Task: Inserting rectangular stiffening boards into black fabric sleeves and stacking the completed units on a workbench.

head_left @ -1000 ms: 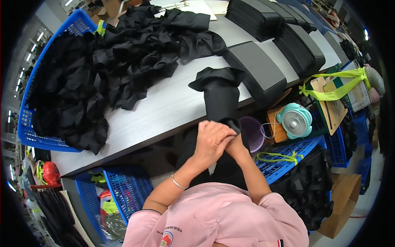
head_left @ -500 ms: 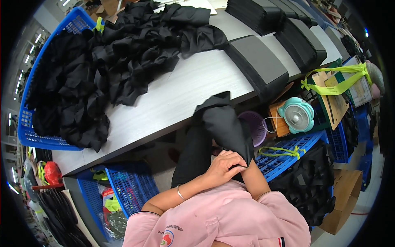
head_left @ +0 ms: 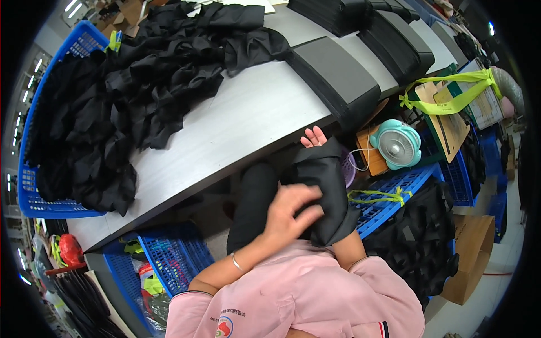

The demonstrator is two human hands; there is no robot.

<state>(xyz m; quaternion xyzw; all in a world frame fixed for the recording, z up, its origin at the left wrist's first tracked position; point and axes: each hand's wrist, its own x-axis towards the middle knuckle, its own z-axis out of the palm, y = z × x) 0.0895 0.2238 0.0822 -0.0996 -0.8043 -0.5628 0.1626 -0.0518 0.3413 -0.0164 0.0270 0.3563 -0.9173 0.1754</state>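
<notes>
A black fabric piece, shaped like a tube or bag (head_left: pixel 324 180), is drawn over my right forearm. My right hand (head_left: pixel 314 137) shows only as fingertips past the cloth's far end, stretched out; the palm is mostly hidden. Over the cloth's left side is my left hand (head_left: pixel 290 214), somewhat blurred, its thumb and fingers apart with nothing between them; whether it touches the cloth I cannot tell. A heap of crumpled black fabric pieces (head_left: pixel 163 84) spills from a blue basket (head_left: pixel 62 211) onto the grey-white table (head_left: pixel 225 129).
Stacks of black pieces with a grey top (head_left: pixel 338 67) lie along the table's right. A turquoise fan (head_left: pixel 397 145) stands beside a purple basket (head_left: pixel 347 169). Blue crates (head_left: pixel 174 253) flank me, the right one holding black fabric (head_left: pixel 417 242) next to a cardboard box (head_left: pixel 470 259).
My right hand has pushed through the black fabric, and its fingertips now show at the far end. My left hand has let go of the near edge and moved up and left, fingers spread.
</notes>
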